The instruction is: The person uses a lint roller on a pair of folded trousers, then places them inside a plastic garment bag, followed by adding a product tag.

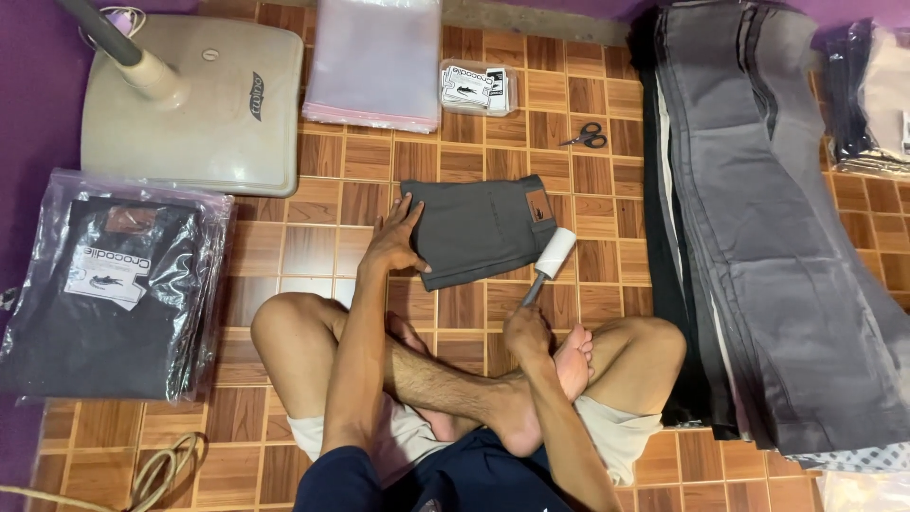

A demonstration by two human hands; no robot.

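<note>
- Far to my left on the tiled floor [303, 251] lies a stack of bagged dark trousers [109, 284], and beyond it stands the beige base of a fan [204, 104].
- My left hand [393, 242] lies open and flat, fingers spread on the left edge of the folded grey trousers [479, 228], which sit on the floor just ahead of my crossed legs.
- I judge that this hand should press firmly so the cloth stays taut and does not creep.
- A pile of clear plastic bags [374, 62] and a small tray of tags [474, 87] lie further ahead.
- My right hand [526, 332] is closed around the handle of a lint roller [553, 256], its white head touching the trousers' right edge.
- Long, even strokes in one direction seem best to me.
- Scissors [588, 137] lie beyond; a stack of unfolded grey trousers [768, 237] is on my right.
</note>
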